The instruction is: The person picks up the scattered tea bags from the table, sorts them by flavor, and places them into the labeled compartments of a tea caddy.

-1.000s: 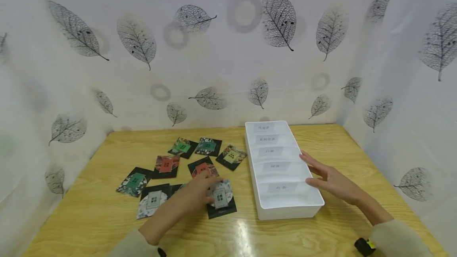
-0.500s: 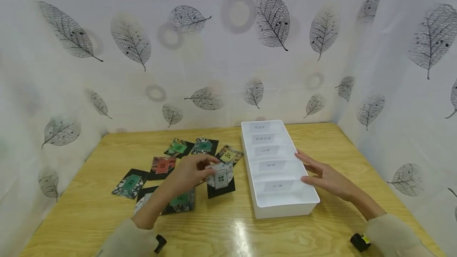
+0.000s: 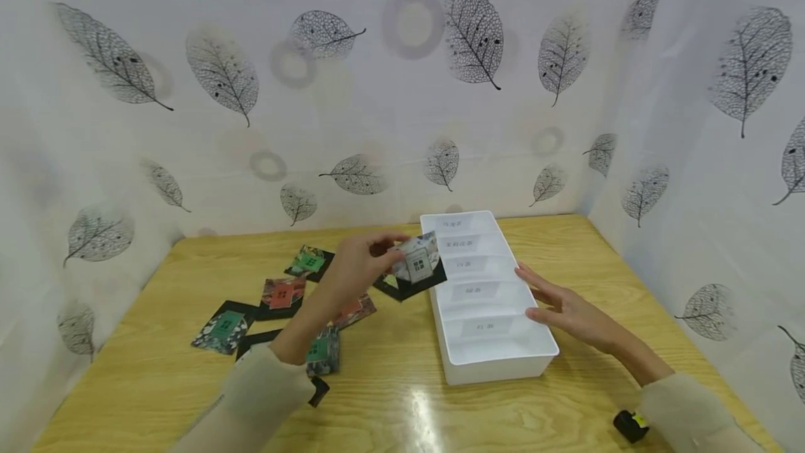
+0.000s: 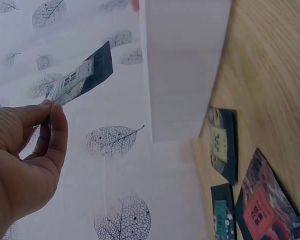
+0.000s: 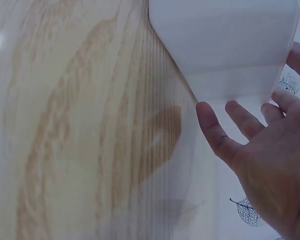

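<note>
My left hand (image 3: 355, 268) pinches a tea sachet (image 3: 420, 265) by its edge, thumb against fingers. The sachet is black with a grey-white floral print and a pale label. It is raised above the table, overlapping the left rim of a white divided box (image 3: 497, 369) in the head view. In the left wrist view the tea sachet (image 4: 85, 75) tilts up from the fingertips. My right hand (image 3: 575, 310) rests with relaxed, spread fingers at the box's right side. The right wrist view has those fingertips along the box wall (image 5: 225, 40).
Several more tea sachets lie left of the box, among them a red one (image 3: 283, 294), a green one (image 3: 309, 261) and a teal one (image 3: 225, 327). My left forearm partly covers others. Labelled compartments run along the box. A leaf-print curtain (image 3: 352, 110) encloses the wooden table (image 3: 377, 411).
My left hand took hold of the grey-white sachet, lifted it off the table and carried it forward and right to the box's left rim. My right hand stays at the box.
</note>
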